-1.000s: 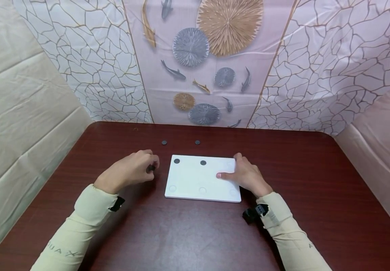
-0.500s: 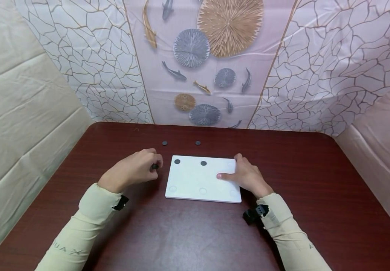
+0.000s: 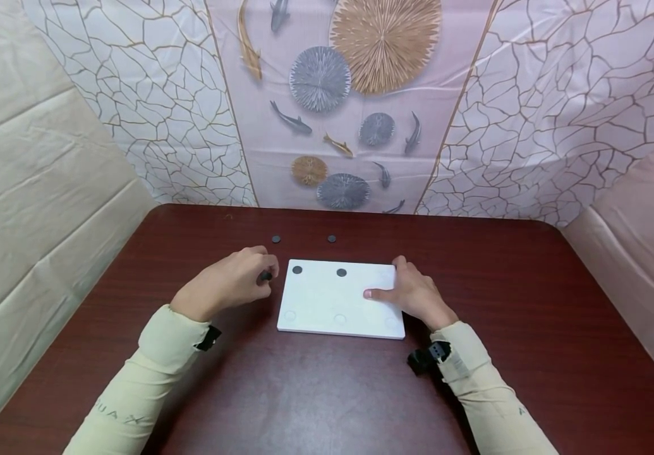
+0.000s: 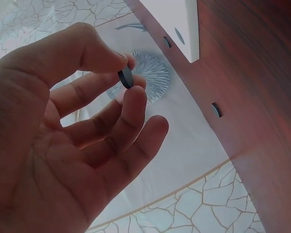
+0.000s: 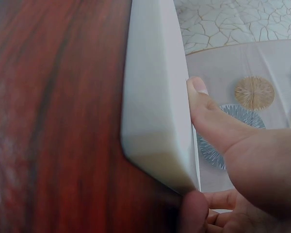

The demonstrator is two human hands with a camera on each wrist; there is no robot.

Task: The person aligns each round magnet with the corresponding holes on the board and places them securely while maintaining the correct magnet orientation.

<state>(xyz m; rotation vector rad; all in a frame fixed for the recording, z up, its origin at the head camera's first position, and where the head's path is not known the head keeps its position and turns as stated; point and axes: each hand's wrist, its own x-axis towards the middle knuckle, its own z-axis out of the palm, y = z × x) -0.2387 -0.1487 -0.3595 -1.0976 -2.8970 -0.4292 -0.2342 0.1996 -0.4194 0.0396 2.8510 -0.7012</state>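
Between thumb and fingertips, my left hand point(image 3: 232, 281) pinches a small black disc point(image 4: 126, 77), held on edge just left of the white board point(image 3: 323, 300). The board is a flat rectangle with round recesses. Two dark discs, a left one point(image 3: 297, 270) and a middle one point(image 3: 341, 273), sit in its far row; the near row shows faint bare circles. My right hand point(image 3: 414, 294) grips the board's right edge, thumb on the top face and fingers at the side. In the right wrist view, the thumb point(image 5: 206, 104) lies along the board's white face point(image 5: 155, 97).
Two more loose dark discs, one at left point(image 3: 276, 239) and one at right point(image 3: 332, 239), lie on the brown table point(image 3: 327, 392) behind the board. A patterned cloth point(image 3: 446, 170) hangs at the table's far edge, with pale cloth walls on both sides.
My left hand has moved a little to the right and slightly farther back, closer to the board, still pinching the black disc. The right hand and the board have stayed in place.
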